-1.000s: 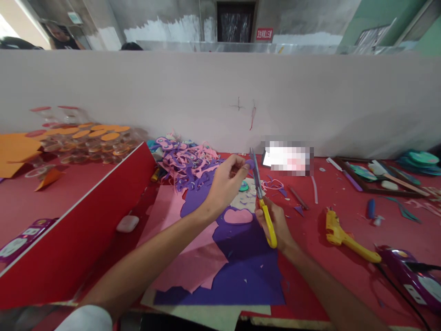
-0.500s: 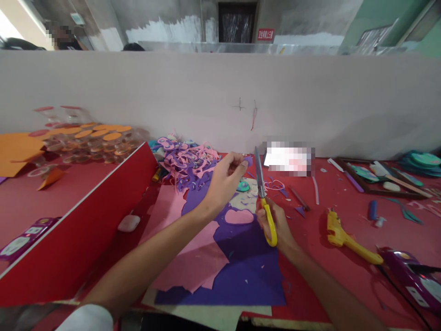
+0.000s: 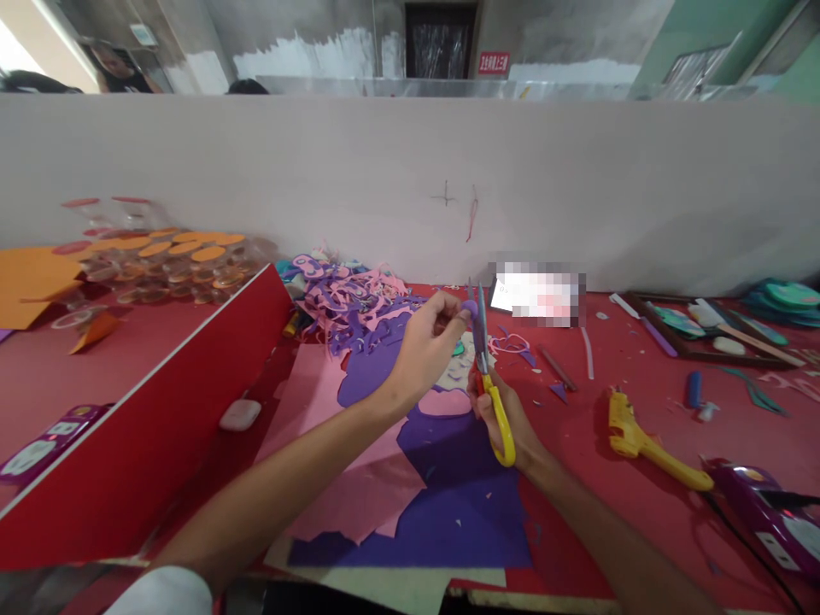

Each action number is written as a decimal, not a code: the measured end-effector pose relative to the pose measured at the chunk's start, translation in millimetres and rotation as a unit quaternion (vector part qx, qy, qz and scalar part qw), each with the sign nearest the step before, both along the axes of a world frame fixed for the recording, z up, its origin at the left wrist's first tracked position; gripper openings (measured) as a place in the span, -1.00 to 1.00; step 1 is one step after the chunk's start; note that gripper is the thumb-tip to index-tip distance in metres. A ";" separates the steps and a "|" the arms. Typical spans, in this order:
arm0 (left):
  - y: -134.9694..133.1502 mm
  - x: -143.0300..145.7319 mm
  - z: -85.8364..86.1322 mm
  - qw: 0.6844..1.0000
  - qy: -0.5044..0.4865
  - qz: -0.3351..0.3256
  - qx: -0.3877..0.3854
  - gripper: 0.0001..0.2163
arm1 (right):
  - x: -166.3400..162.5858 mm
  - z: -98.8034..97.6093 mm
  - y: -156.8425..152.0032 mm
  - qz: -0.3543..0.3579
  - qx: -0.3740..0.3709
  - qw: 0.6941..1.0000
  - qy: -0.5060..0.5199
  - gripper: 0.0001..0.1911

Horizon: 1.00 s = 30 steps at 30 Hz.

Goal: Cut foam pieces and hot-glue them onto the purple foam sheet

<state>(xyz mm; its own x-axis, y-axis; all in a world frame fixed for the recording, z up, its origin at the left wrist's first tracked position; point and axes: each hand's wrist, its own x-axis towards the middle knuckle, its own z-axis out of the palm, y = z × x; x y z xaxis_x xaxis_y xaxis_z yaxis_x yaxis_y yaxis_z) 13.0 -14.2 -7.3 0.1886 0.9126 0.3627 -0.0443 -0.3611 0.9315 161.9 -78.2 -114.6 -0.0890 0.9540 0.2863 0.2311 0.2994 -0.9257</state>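
Between the thumb and fingers of my left hand (image 3: pixel 430 342) is a small purple foam piece (image 3: pixel 471 307). My right hand (image 3: pixel 509 414) grips yellow-handled scissors (image 3: pixel 501 423), blades parted and pointing away, at the edge of that piece. Below my hands lie a purple foam sheet (image 3: pixel 461 491) and a pink foam sheet (image 3: pixel 346 478) with jagged edges. A pink rounded cutout (image 3: pixel 445 402) rests on the purple sheet. Behind my left hand is a heap of pink and purple scraps (image 3: pixel 352 295).
A red divider board (image 3: pixel 172 410) stands at the left, with a white case (image 3: pixel 240 415) beside it. To the right lie a yellow glue gun (image 3: pixel 647 444), a purple device (image 3: pixel 765 512) and a tray (image 3: pixel 692 354) of tools. A lit screen (image 3: pixel 538 295) leans against the grey partition (image 3: pixel 384 171).
The scissor blades have opened and now meet the purple piece. My left hand has shifted slightly right, toward the scissors.
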 end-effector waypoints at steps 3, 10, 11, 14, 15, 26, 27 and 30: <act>-1.9 1.8 -0.6 1.000 0.004 -0.004 0.001 -0.84 | 1.0 0.8 0.1 0.000 0.011 1.000 0.008 -0.41; 0.2 0.4 -3.0 1.000 0.000 0.005 0.006 -0.82 | 2.3 1.0 1.1 0.000 0.010 1.000 0.000 -0.43; 0.7 -0.1 -3.1 1.000 -0.005 0.007 0.005 -0.83 | 2.2 2.2 0.9 -0.001 0.010 1.000 -0.002 -0.42; 1.8 -0.9 -3.0 1.000 -0.013 0.012 0.006 -0.83 | 1.4 6.4 -0.3 0.002 0.008 1.000 -0.010 -0.39; 1.8 -0.8 -2.8 1.000 -0.013 0.014 0.004 -0.84 | 1.2 7.5 -0.7 0.003 0.007 1.000 -0.014 -0.39; -2.2 2.9 -4.9 1.000 0.001 0.004 0.001 -0.84 | -0.1 9.2 -1.5 -0.005 0.007 1.000 -0.009 -0.41; -1.9 2.9 -5.5 1.000 0.000 0.004 0.001 -0.85 | -0.2 9.7 -1.6 -0.006 0.007 1.000 -0.010 -0.40; -1.2 3.0 -7.3 1.000 -0.002 0.005 0.000 -0.85 | 0.0 11.3 -1.8 -0.011 0.005 1.000 -0.027 -0.39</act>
